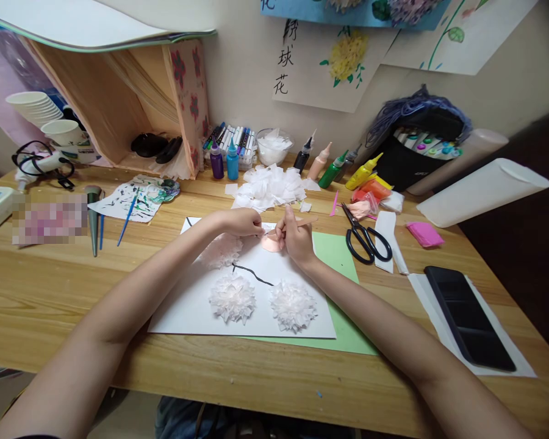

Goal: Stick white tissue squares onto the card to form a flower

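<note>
1. Hands: two, meeting above the white sheet (187, 305). Left hand (240, 221) loosely curled, fingertips resting on the sheet. Right hand (296, 238) pinching a thin wooden stick (297, 224), its tip over a small pink disc (271, 243).
2. Paper flowers: two white ones (232, 297) (293, 304) low on the sheet, one pinkish flower (220, 250) just under the left wrist.
3. Scissors (365, 236): one pair, black, right of the sheet.
4. Squeeze bottles (224, 160): seven counted by the wall.
5. Writing: wall poster (322, 67) shows the characters 球花; the top character is partly cut off.

place: home craft desk
evidence: paint bottles (320, 163), markers (231, 137), scissors (365, 236) far on wooden desk (50, 292); flower artworks (333, 61) on wall
</note>
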`<state>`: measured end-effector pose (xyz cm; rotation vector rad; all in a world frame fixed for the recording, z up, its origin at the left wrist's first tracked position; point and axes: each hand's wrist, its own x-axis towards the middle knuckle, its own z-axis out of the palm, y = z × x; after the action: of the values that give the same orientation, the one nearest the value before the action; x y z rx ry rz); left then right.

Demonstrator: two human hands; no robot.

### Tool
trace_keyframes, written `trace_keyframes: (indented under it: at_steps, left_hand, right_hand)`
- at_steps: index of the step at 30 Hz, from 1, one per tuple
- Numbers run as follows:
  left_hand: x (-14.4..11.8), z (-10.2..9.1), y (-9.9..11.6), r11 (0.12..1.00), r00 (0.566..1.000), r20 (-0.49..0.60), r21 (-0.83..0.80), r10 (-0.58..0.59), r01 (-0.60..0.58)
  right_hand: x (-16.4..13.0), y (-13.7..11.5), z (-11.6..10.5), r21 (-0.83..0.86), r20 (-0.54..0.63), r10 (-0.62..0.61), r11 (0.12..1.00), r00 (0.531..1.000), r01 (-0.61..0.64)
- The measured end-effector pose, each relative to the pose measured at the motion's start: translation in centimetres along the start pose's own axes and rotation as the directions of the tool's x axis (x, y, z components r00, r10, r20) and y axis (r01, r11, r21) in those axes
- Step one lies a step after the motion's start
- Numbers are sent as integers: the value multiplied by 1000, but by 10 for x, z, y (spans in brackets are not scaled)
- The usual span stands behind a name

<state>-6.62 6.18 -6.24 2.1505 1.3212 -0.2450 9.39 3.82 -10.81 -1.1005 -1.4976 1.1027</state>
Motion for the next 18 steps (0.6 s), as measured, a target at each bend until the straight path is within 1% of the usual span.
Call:
trace_keyframes:
  at_steps: [4, 8, 10, 15, 18]
  left_hand:
    - [0, 0, 0, 1000, 1000, -6, -5, 15, -15]
    - [0, 0, -1, 1000, 1000, -5, -11, 12, -12]
    - [0, 0, -1, 1000, 1000, -2, -9, 11, -11]
    - [1, -1, -1, 1000, 1000, 12, -20, 2, -2]
    - [0, -1, -1, 999, 1000, 25, -38, 4, -3]
  right_hand:
    - [-7, -1, -3, -97, 77, -138, 985, 987, 145]
    - [-7, -1, -3, -182, 119, -196, 959, 973, 216]
    - [-7, 0, -3, -209, 120, -204, 952, 972, 225]
    - [-3, -7, 0, -235, 98, -152, 957, 983, 172]
    - [0, -13, 2, -264, 107, -146, 950, 984, 169]
